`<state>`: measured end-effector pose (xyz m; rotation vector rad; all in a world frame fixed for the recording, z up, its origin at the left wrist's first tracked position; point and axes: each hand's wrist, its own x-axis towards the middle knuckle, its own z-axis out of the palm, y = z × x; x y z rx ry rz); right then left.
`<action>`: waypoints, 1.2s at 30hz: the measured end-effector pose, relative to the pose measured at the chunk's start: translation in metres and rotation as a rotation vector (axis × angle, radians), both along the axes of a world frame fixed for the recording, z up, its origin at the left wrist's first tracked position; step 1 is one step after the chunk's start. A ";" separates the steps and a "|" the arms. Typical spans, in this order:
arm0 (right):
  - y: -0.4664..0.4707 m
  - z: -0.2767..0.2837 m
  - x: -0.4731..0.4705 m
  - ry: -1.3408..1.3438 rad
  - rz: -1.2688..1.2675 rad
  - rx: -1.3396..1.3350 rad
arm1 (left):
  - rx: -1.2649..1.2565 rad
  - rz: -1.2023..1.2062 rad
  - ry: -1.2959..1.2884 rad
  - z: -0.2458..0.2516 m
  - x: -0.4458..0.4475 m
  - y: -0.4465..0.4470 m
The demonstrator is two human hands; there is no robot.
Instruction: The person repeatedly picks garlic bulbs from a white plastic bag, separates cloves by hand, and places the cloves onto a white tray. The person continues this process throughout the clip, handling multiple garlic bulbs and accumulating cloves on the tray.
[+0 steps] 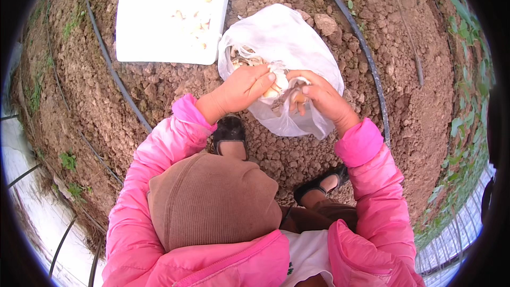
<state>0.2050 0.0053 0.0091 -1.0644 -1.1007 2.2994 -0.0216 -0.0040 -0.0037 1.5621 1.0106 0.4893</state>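
Note:
A white garlic bulb [280, 82] is in my left hand [241, 89], with the thumb pressed along it. My right hand [324, 97] is closed on the rim of a thin white plastic bag [285, 34], and some of its fingertips show blurred through the film. The bag sits on the soil in front of my feet, its mouth towards my hands. Dry garlic bulbs or husks [248, 57] show inside the opening, beyond my left hand. How much lies deeper in the bag is hidden.
A white plastic tray [147, 44] with several loose garlic cloves [201, 24] stands at upper left on lumpy soil. Black irrigation hoses [105, 50] run along both sides. Green plants [464, 123] grow at right. My black shoes [230, 132] are below the bag.

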 end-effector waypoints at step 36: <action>-0.018 -0.015 -0.004 -0.061 0.182 0.092 | 0.047 -0.199 -0.068 0.003 0.009 -0.006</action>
